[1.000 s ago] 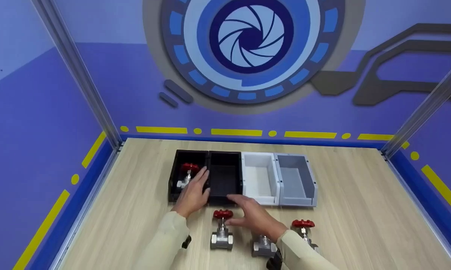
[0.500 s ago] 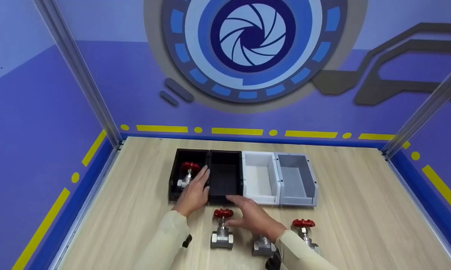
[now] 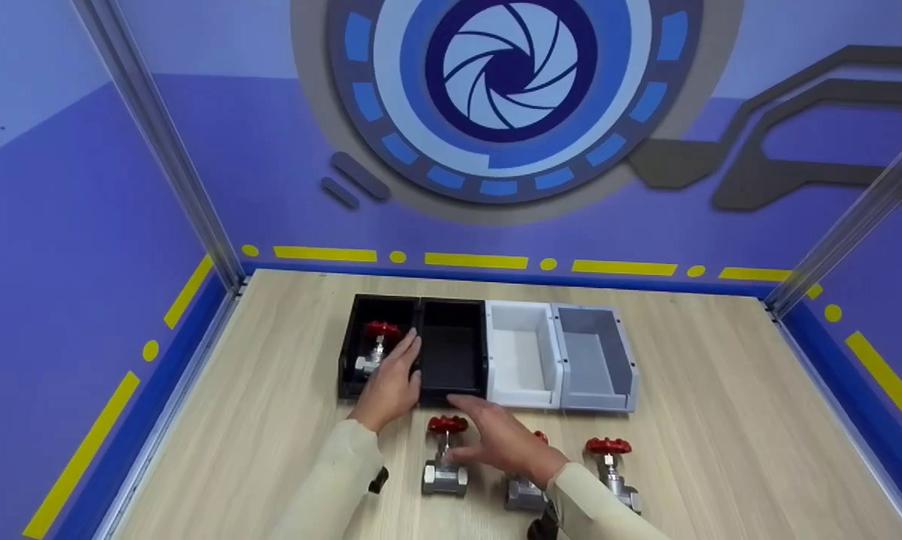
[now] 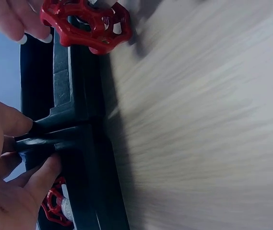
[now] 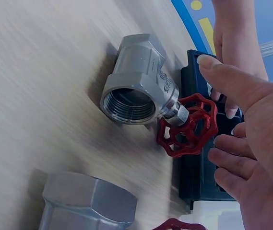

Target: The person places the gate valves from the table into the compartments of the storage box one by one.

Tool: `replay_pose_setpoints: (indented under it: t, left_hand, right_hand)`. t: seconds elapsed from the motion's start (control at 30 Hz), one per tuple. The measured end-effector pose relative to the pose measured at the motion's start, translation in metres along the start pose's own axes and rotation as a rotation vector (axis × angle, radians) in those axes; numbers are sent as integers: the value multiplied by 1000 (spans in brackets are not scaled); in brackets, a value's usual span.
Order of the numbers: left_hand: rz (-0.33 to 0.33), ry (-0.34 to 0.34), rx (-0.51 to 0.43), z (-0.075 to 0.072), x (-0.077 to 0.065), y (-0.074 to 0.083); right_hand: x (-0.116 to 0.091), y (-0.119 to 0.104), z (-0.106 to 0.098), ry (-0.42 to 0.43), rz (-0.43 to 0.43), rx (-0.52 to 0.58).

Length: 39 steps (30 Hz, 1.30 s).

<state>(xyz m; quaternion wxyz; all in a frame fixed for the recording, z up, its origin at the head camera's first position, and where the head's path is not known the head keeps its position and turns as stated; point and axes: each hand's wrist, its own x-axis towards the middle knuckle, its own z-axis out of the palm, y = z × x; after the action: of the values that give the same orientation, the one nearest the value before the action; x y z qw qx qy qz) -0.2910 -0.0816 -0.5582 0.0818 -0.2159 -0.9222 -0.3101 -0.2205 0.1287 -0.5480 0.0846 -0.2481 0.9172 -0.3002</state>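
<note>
My left hand (image 3: 391,386) pinches the adjoining walls of two black bins, thumb on one side and fingers on the other in the left wrist view. Inside the leftmost black bin (image 3: 351,337) lies a gate valve (image 3: 380,346) with a red handwheel. The second black bin (image 3: 452,352) holds nothing. My right hand (image 3: 507,442) is spread, its thumb and fingers apart, beside another gate valve (image 5: 141,86) standing on the table. That valve's red handwheel (image 5: 189,127) is near the fingers; contact cannot be told.
A white bin (image 3: 522,352) and a grey bin (image 3: 590,356) continue the row to the right. Two more valves stand on the table: one (image 3: 524,491) partly under the right hand, one (image 3: 612,480) farther right. Blue-purple walls enclose the wooden table (image 3: 721,405).
The head view has shifted slightly. My right hand has moved a little left, and the red handwheel behind its wrist now shows. The left hand stays at the bins.
</note>
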Motion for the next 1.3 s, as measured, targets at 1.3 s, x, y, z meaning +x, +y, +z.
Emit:
replay_pose_setpoints:
  t: [1.3]
  left_hand:
    - [-2, 26, 71, 2, 2, 3]
  right_hand:
    - [-9, -8, 24, -42, 32, -110]
